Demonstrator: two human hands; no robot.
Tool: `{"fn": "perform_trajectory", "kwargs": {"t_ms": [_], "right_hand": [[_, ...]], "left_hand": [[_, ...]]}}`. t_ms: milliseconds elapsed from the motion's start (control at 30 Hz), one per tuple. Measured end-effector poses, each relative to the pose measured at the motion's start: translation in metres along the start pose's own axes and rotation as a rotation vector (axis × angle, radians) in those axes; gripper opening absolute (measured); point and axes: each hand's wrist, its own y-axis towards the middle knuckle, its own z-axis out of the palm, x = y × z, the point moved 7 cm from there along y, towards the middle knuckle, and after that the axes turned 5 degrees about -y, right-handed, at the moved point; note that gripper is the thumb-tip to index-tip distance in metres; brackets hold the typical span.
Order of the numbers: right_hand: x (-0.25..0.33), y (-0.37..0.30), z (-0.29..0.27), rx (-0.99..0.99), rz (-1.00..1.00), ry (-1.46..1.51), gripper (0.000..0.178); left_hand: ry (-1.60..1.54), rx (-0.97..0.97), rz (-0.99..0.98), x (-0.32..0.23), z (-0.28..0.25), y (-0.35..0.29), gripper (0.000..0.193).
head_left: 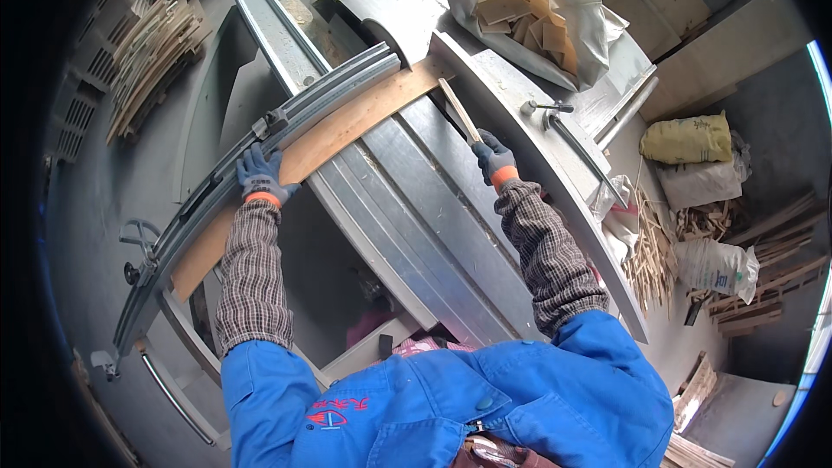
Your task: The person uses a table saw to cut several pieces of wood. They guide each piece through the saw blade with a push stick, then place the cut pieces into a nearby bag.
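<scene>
A long, narrow wooden board lies across the grey metal sliding table of a panel saw, along a metal fence. My left hand, in a grey-blue glove with an orange cuff, rests on the board beside the fence, its fingers stretched out. In my right hand, gloved the same way, is a thin wooden stick. Its far tip points toward the board's right end, close to the long rip fence. The saw blade cannot be made out.
Behind the rip fence, a white sack holds wood offcuts. A clamp handle stands up there. Stacked wood strips lie at far left. On the right are a yellow sack, a white bag and scattered strips.
</scene>
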Motion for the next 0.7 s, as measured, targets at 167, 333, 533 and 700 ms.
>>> {"fn": "perform_trajectory", "kwargs": {"t_ms": [167, 333, 533, 700], "right_hand": [[0.026, 0.036, 0.041, -0.016, 0.004, -0.035, 0.049], [0.045, 0.07, 0.066, -0.036, -0.004, -0.009, 0.051], [0.008, 0.039, 0.067, -0.054, -0.02, -0.003, 0.051], [-0.098, -0.008, 0.022, -0.299, -0.435, -0.248, 0.054]], "left_hand": [[-0.039, -0.008, 0.003, 0.027, -0.004, 0.052, 0.096], [-0.051, 0.039, -0.017, 0.037, -0.017, 0.099, 0.097], [-0.072, 0.039, -0.041, 0.048, -0.008, 0.11, 0.099], [-0.11, 0.018, -0.027, 0.039, -0.018, 0.112, 0.099]]}}
